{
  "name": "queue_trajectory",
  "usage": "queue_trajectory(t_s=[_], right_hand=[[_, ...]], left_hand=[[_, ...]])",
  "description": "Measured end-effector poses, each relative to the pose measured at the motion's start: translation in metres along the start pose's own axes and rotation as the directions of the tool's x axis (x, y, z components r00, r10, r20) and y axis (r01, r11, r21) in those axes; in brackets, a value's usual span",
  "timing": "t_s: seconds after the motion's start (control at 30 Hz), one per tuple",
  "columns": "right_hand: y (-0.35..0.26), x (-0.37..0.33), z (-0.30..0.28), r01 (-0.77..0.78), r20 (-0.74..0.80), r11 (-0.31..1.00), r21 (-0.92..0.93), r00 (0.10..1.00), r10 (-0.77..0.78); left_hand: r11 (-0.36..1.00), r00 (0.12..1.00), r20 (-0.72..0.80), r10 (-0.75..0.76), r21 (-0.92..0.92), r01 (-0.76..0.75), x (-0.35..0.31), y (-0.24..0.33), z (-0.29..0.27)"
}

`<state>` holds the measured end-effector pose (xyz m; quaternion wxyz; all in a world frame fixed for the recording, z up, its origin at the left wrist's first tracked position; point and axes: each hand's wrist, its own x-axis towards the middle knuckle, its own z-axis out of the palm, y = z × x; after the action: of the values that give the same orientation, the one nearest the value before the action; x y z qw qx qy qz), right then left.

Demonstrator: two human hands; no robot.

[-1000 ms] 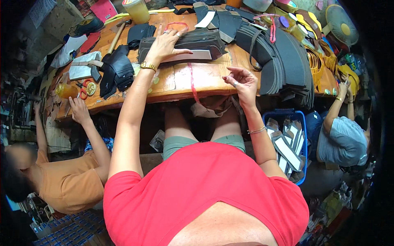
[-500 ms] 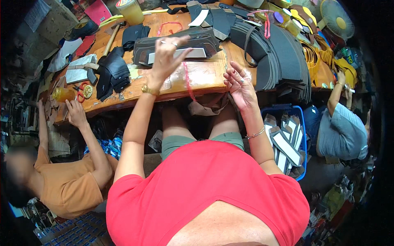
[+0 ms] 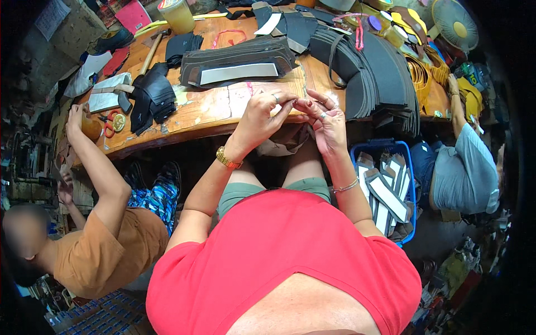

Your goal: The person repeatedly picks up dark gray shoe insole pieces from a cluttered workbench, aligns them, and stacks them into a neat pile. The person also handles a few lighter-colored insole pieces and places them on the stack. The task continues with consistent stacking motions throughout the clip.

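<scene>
My left hand [image 3: 258,124] and my right hand [image 3: 329,129] meet at the front edge of the wooden table [image 3: 184,125]. Their thumbs and forefingers are pinched together, fingertips touching; whatever lies between them is too small to make out. A bit of pink string [image 3: 249,87] shows on the tabletop just beyond my left hand. Farther back lies a stack of dark curved pieces [image 3: 237,56], with a white strip [image 3: 240,73] along its near side. To the right of my hands, a big fanned stack of dark grey curved sheets [image 3: 368,78] hangs over the edge.
A blue basket [image 3: 414,184] of white-and-dark strips stands right of my legs. Left on the table are a hammer [image 3: 149,58], black pieces [image 3: 153,97], orange-handled scissors [image 3: 109,129] and a jar [image 3: 91,127]. One person [image 3: 111,240] sits at left, another [image 3: 466,173] at right.
My left hand has come down and right from over the stack to meet my right hand, both now pinching. The person at left has moved an arm up to the jar.
</scene>
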<state>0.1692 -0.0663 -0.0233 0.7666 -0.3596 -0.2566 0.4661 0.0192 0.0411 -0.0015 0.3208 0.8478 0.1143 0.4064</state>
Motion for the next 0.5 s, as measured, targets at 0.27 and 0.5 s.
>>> queue_trajectory(t_s=[0.27, 0.5], right_hand=[[-0.003, -0.017, 0.012, 0.250, 0.079, 0.907, -0.340, 0.968, -0.237], [0.002, -0.035, 0.025, 0.286, 0.109, 0.920, -0.269, 0.958, -0.266]], left_hand=[[0.942, 0.994, -0.021, 0.108, 0.321, -0.095, -0.007, 0.018, 0.001], [0.920, 0.973, -0.179, 0.144, 0.386, -0.065, -0.007, 0.026, 0.006]])
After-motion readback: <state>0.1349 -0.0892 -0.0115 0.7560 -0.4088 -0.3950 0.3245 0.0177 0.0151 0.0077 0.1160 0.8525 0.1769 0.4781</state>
